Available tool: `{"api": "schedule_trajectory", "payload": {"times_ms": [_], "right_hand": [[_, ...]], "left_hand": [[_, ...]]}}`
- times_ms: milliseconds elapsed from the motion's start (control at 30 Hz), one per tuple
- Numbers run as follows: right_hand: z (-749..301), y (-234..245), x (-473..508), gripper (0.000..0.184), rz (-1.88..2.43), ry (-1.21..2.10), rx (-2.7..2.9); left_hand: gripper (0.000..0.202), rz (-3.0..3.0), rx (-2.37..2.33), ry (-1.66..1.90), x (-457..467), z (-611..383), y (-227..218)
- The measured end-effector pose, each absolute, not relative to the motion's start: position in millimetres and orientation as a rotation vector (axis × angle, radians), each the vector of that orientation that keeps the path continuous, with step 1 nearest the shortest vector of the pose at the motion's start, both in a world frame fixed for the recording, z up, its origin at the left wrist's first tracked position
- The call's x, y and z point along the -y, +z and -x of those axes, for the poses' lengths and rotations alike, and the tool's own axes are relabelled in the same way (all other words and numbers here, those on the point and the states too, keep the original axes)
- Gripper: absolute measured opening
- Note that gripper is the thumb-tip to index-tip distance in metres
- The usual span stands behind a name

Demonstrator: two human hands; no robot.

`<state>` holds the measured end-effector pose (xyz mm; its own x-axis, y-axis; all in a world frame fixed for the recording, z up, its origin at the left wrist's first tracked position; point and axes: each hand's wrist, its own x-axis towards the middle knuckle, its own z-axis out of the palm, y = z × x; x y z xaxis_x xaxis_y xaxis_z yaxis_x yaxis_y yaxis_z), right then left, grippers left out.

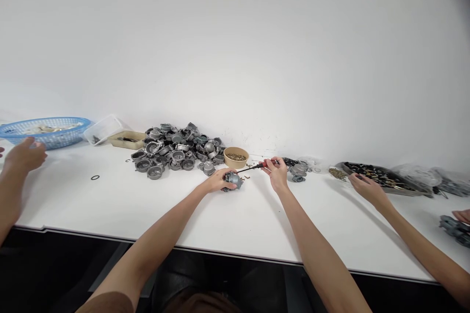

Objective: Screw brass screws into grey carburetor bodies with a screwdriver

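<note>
My left hand (219,180) is closed around a grey metal carburetor (235,181), holding it at the table top. In my right hand (277,172) is a screwdriver (265,164) with a red and black handle, its shaft slanting down to the left. The screwdriver's tip reaches the upper side of the carburetor; whether it sits in a screw is too small to tell. Just behind stands a tan round tub (236,157) of small brass-coloured screws, with a few loose brass pieces (246,177) lying beside the carburetor.
A heap of grey metal bowls (178,151) lies left of the tub. Farther left are a beige tray (127,140), a clear container (105,129) and a blue basket (66,137). Co-workers' hands (27,154) work on both sides, one at a tray of dark parts (389,178).
</note>
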<state>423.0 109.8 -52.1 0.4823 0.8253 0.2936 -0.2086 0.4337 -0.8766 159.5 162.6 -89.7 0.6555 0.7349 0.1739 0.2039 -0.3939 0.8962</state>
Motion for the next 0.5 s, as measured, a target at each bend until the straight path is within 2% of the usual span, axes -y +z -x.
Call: {"api": "schedule_trajectory", "payload": {"times_ms": [300, 500], "right_hand": [[-424.6, -51.8, -108.6, 0.052, 0.889, 0.753, 0.839], [-424.9, -54.6, -109.9, 0.047, 0.911, 0.755, 0.868]], "left_hand": [[0.07, -1.874, -0.756, 0.677, -165.4, -160.0, -92.1], [0.066, -1.787, -0.798, 0.661, -161.5, -157.8, -85.6]]}}
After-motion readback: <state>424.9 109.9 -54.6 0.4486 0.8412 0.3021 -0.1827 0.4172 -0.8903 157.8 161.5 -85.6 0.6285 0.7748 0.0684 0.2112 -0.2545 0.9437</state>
